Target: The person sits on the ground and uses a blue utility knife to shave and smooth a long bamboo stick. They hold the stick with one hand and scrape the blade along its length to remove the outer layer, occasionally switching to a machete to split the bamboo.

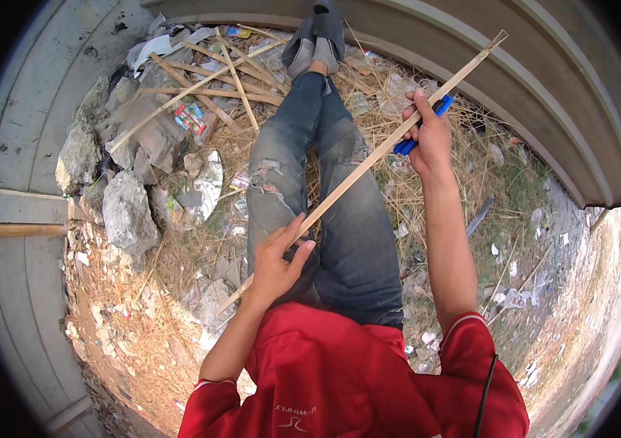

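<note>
You're holding your right hand [433, 139] farther out, clasping blue tool [442, 105] and stick [360, 174]; left hand [278, 268] gripping nearer, stick slanting lower left to upper right

A red shirt [325, 372] (white-edged sleeves [482, 354]) tops ripped blue jeans [358, 244].

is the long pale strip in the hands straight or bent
Straight: the pale strip runs in one line from past the left hand to beyond the right hand, no bend showing.
</note>
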`<state>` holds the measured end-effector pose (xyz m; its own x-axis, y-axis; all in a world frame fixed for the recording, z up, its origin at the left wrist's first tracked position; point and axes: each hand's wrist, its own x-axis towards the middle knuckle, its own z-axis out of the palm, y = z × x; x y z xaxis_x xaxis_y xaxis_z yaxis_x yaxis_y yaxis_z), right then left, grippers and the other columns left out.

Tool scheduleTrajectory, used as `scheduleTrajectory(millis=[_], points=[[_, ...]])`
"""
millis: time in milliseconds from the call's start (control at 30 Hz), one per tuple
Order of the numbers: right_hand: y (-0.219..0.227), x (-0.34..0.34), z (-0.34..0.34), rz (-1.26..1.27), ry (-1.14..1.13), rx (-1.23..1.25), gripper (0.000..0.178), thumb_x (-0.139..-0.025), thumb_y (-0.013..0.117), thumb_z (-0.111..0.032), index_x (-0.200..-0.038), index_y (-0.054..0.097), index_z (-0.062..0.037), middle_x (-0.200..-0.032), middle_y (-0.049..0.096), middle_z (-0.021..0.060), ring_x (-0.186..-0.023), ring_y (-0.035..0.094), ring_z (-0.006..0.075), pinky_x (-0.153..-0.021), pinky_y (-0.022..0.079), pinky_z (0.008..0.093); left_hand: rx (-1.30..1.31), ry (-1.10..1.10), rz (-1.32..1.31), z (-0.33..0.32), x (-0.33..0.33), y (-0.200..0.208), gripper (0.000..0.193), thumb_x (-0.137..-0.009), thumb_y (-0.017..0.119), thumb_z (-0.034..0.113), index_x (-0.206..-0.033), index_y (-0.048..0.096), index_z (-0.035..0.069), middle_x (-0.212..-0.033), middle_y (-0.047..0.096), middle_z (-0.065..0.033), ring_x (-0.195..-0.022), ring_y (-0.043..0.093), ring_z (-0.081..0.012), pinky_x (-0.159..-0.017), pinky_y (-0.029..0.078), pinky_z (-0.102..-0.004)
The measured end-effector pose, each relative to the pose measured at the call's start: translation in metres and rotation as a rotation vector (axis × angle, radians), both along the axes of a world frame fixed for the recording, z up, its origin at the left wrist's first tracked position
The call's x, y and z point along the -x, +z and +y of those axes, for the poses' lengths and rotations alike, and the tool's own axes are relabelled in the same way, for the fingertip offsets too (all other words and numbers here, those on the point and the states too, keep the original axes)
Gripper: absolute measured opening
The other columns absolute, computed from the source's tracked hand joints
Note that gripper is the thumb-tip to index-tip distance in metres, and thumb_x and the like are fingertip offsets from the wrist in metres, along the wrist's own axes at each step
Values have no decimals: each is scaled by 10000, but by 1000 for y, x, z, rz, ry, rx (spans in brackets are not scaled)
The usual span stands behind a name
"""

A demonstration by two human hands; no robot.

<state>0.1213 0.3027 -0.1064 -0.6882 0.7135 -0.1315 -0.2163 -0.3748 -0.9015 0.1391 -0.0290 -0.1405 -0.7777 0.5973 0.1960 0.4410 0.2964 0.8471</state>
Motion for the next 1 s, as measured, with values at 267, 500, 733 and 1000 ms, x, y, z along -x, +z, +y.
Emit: scheduleTrajectory(millis=[267, 500, 733, 1000], points=[[26, -7, -9, -142, 315, -121, 505, -1078, 459, -483, -1147, 632, -13, -717, 554, 6, -480, 378, 57, -467, 327, 227, -85, 1, -500, -10, -7, -3, 360, -1019, 625, 125, -1347, 621, -24, -830, 674, -38, -566, 525, -54, -509, 400, -203], [11, -43, -77, -367, 721, -907, 453, -1033, 534, -412, -908, 629, 13, -694, 588, 233, -657, 587, 399, -643, 453, 471, -197, 9, -766, -4, 14, 14, 385, -1059, 562, 146, -1417, 571, 7, -855, 632, 7, -549, 417, -3, -473, 312, -174], [6, -66, -119, -459, 820, -1175, 385, -1019, 574, -375, -937, 555, 1, -653, 616, 254, -683, 628, 489, -617, 469, 571, -142, 34, -748, 0, 18, 20, 370, -1047, 589, 164, -1380, 609, 4, -773, 573, 12, -507, 382, -4, -439, 292, -191], [-15, -27, -27, -710, 491, -1107, 473, -1048, 504, -422, -1042, 639, 31, -747, 663, 277, -799, 669, 472, -720, 510, 558, 28, 37, -793, -17, 5, 30, 365, -1032, 611, 129, -1337, 614, -71, -761, 518, 65, -669, 417, -16, -571, 342, -196]])
